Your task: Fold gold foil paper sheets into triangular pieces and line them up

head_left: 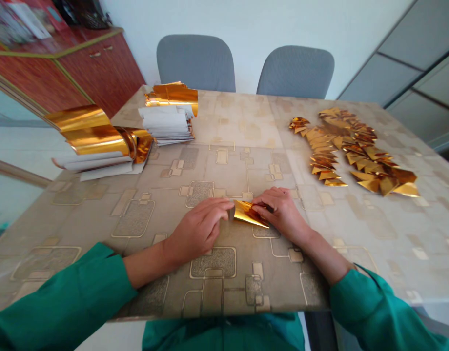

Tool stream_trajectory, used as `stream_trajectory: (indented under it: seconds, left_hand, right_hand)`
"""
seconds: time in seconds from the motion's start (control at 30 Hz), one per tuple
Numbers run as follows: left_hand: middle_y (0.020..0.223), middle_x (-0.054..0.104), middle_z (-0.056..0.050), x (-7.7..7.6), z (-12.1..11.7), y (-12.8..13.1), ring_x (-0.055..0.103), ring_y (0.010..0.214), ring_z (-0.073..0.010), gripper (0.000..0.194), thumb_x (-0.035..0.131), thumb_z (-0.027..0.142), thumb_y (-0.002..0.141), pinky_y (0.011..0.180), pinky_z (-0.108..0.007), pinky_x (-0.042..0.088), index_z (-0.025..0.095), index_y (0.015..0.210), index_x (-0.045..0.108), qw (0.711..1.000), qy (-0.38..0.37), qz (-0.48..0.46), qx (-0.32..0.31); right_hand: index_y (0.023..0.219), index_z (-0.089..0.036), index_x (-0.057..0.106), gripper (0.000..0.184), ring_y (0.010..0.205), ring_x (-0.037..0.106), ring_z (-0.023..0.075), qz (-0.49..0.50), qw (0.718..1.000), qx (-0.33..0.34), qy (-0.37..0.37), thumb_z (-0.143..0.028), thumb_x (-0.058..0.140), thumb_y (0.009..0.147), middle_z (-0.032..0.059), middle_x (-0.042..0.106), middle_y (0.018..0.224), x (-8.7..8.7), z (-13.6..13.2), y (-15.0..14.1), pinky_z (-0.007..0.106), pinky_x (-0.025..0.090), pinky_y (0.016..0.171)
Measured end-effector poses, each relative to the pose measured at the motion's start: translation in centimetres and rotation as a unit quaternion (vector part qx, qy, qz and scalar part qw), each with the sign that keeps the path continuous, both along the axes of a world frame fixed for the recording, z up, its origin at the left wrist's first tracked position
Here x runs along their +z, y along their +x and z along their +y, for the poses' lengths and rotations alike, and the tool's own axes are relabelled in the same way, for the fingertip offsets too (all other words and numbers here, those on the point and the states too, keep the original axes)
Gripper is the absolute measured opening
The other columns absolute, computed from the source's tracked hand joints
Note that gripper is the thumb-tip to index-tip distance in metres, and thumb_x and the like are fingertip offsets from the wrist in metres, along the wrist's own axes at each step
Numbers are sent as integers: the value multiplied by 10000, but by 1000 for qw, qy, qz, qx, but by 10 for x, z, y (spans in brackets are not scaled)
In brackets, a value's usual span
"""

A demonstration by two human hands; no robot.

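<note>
The left hand (197,234) and right hand (283,214) curl their fingers closed on a gold foil piece (248,214) lying on the counter (224,165), pinning it flat there, while folded gold triangles (356,151) lie in rows well aside, out of their way.

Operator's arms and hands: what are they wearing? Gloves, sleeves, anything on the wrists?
The left hand and right hand are bare: no gloves, and no watch or ring shows. The left sleeve and right sleeve are long, plain teal-green fabric, ending well short of the wrists. No cables or markings show.
</note>
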State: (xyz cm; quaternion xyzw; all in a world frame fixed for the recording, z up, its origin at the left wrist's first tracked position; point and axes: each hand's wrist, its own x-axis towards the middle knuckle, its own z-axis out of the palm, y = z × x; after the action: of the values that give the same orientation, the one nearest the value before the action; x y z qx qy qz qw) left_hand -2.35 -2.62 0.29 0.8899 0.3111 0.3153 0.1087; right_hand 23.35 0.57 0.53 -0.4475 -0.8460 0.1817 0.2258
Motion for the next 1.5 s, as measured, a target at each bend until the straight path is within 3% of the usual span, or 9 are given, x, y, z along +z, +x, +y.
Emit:
stream_trajectory:
  seconds: [0.07,0.17,0.27,0.37,0.73,0.9,1.03,1.5]
  left_hand:
    - [1193,682,-109,6,-5,4,582,1226,-203,248,434,22,891,1077,-406,482,165,1049,561,998,54,-12,2]
    - [1309,638,-120,10,-12,14,522,1313,-236,308,488,146,951,1157,-452,387,148,1250,560,992,97,69,-36]
    - [1468,507,-155,3,-17,23,403,1420,-285,500,504,358,986,1207,-511,278,106,1416,456,983,75,156,-55]
    - [1507,454,-173,-7,-20,24,373,1437,-305,613,507,467,979,1198,-516,270,82,1447,414,979,41,197,-46]
    - [1578,332,-179,-10,-25,23,313,1466,-317,753,528,554,950,1194,-496,236,66,1491,340,974,3,226,-29]
    - [1585,331,-151,-12,-24,23,297,1472,-309,776,532,570,944,1205,-499,204,84,1509,316,972,-10,234,-35]
    - [1605,288,-144,-12,-25,22,280,1479,-309,802,539,581,938,1208,-494,196,105,1529,283,971,-18,236,-32]
    - [1586,330,-154,-11,-25,23,313,1463,-318,752,561,564,931,1196,-488,227,118,1500,353,971,-20,235,-26]
  right_hand:
    - [862,-233,699,119,810,599,166,-7,1000,-5,8,-269,624,947,4,713,814,-2,0,0,340,309,818]
    - [878,-236,700,126,819,599,173,-13,1000,-7,14,-286,613,954,9,717,829,-4,0,0,345,297,826]
    - [880,-234,701,150,812,600,176,-12,1000,-11,22,-308,599,962,15,721,827,-5,0,-1,344,294,823]
    - [880,-235,699,148,804,605,173,-15,999,-17,28,-310,601,962,14,728,829,-4,0,-3,352,285,828]
    - [842,-210,648,191,808,588,195,-58,995,-69,51,-302,555,981,36,703,815,-9,-2,-11,351,306,783]
    - [843,-203,632,158,776,580,184,-44,997,-63,26,-293,583,964,35,693,815,-8,0,-11,328,344,741]
    - [818,-202,636,167,778,561,194,-69,993,-81,54,-305,607,947,37,681,797,-7,1,-10,336,331,736]
    - [779,-203,625,133,750,572,185,-82,990,-89,74,-242,647,905,-2,664,747,-7,4,-12,338,291,779]
